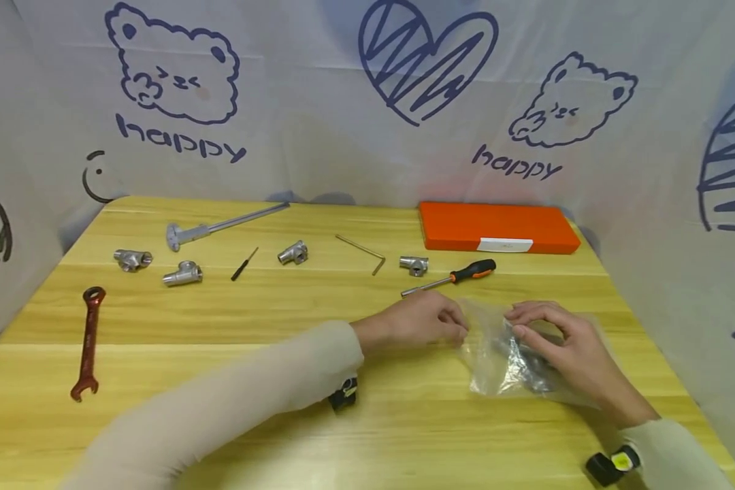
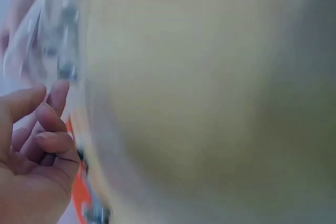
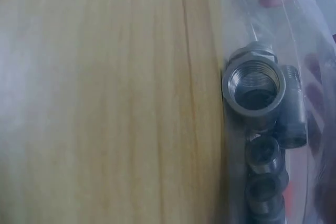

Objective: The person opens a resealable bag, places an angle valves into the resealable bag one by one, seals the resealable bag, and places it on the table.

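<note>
The orange box [image 1: 493, 221] is tucked into the far right corner of the desk [image 1: 416, 435], its back along the far edge and its right end up by the side edge. Well in front of that box lies a clear plastic bag [image 1: 490, 374] with metal fittings [image 3: 254, 87] inside, threaded openings showing through the film. The person's right hand [image 1: 578, 347] reaches over the bag, its fingers bent narrow and pinching the film. The left hand [image 1: 419, 320] is at the bag's left edge, fingers loosely curled and close together; whether they grip the plastic I cannot tell.

Between box and bag, a black-and-orange screwdriver [image 1: 474, 271] leaves only a slim strip of wood for the hands. A loose tee fitting [image 1: 414, 265] sits just off the box's near left corner. Farther left of the box are a hex key [image 1: 361, 250] and, near the far edge, a caliper [image 1: 205, 231]. Farthest left, a red wrench [image 1: 88, 344] runs near the left side edge, with broad room between it and the bag.
</note>
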Tool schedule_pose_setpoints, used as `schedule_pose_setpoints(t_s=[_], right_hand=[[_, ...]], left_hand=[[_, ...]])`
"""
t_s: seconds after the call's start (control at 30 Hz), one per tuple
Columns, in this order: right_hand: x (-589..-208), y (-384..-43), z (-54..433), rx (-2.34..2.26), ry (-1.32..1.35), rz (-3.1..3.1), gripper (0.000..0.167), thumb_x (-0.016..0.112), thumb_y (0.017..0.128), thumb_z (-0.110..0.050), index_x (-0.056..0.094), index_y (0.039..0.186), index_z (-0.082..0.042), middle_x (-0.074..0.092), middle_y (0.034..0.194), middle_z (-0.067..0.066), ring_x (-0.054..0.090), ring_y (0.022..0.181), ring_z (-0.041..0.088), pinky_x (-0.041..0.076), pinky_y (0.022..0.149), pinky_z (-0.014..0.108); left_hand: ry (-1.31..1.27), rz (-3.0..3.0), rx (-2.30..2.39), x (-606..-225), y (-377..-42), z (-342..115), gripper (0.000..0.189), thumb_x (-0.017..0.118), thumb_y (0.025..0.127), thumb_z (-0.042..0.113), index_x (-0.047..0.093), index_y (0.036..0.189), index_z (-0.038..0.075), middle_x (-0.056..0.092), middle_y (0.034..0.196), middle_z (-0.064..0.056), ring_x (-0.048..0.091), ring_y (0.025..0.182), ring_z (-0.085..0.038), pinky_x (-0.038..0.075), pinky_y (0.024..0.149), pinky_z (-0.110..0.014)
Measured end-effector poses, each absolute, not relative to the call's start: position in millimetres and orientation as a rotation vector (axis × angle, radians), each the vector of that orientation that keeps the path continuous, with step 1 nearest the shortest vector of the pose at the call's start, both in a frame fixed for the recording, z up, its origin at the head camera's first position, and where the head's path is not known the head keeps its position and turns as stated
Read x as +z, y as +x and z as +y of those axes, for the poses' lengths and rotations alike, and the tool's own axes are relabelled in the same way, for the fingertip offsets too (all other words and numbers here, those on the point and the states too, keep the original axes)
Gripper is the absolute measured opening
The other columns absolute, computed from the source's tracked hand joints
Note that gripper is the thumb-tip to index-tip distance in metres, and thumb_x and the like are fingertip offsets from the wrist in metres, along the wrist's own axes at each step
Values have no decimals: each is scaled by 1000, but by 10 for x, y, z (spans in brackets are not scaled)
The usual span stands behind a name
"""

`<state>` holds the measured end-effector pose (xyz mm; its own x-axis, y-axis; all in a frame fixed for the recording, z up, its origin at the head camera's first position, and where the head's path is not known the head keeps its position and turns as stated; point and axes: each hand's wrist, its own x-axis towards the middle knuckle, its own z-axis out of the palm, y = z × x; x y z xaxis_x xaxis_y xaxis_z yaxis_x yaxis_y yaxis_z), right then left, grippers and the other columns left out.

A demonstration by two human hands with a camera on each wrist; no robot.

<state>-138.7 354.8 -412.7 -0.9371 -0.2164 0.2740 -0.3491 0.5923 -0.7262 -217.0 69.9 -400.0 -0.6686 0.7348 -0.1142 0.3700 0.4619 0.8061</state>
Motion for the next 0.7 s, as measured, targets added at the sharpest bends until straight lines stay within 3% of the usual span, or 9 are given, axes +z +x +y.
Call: schedule_pose_setpoints(t_s=[0.2,0.43,0.53,0.7], right_hand=[[-4139,-1394,3538,1273,497,-2646,13,74,103,-4,78,107,-16,76,130,2,63,129,-2,54,100,13],[-4136,-1371,3546,1246,476,-2653,13,75,103,-4,78,106,-17,76,129,2,63,128,-3,52,101,11],[-4139,-1368,3547,1248,482,-2641,14,76,102,-3,78,105,-16,77,127,2,64,128,-2,51,102,11],[-4139,-1366,3561,1222,465,-2652,14,76,101,-4,78,105,-18,77,127,1,64,127,-3,49,103,9]], left_hand=[[889,2536,1034,-3865,-2636,347,19,70,109,23,80,121,12,80,112,1,71,100,-14,57,91,-30],[894,2735,787,-3866,-3062,220,31,72,108,20,75,134,6,77,126,-10,68,120,-25,53,110,-40],[899,2753,668,-3888,-3143,214,35,73,107,21,74,138,5,74,128,-12,65,120,-25,53,109,-39],[943,2763,521,-3924,-3201,258,26,71,108,19,78,130,6,77,123,-10,67,117,-24,55,107,-38]])
